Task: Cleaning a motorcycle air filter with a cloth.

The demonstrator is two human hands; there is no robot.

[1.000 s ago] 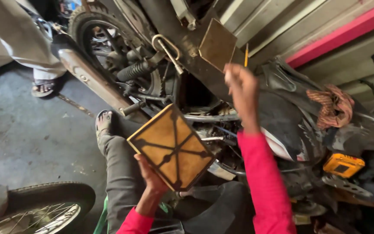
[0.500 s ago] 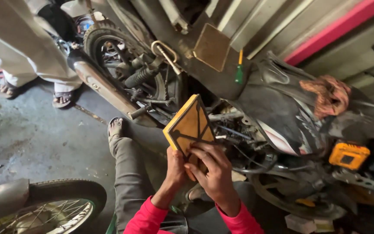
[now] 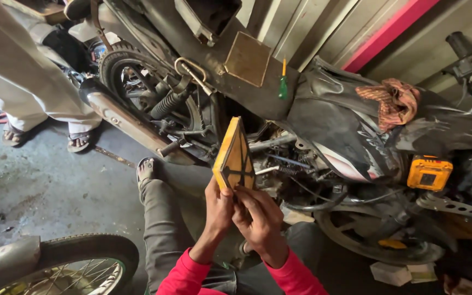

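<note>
I hold a flat yellow air filter panel (image 3: 234,155) with a dark cross frame upright and nearly edge-on in front of a stripped black motorcycle (image 3: 334,131). My left hand (image 3: 218,210) grips its lower left edge. Beside it, my right hand (image 3: 258,221) pinches the lower right edge. Both sleeves are pink. A second square brown panel (image 3: 248,59) lies on the motorcycle's frame above, with a green-handled screwdriver (image 3: 283,82) standing next to it.
A chrome exhaust pipe (image 3: 127,123) and rear wheel (image 3: 124,76) lie at upper left. Another person in light trousers and sandals (image 3: 28,109) stands at left. A spoked wheel (image 3: 66,267) sits bottom left. A yellow tool (image 3: 429,172) and a patterned cloth (image 3: 394,98) rest at right.
My right hand came down from the motorcycle's frame and joined my left on the filter. The filter turned from facing me to nearly edge-on and rose closer to the engine.
</note>
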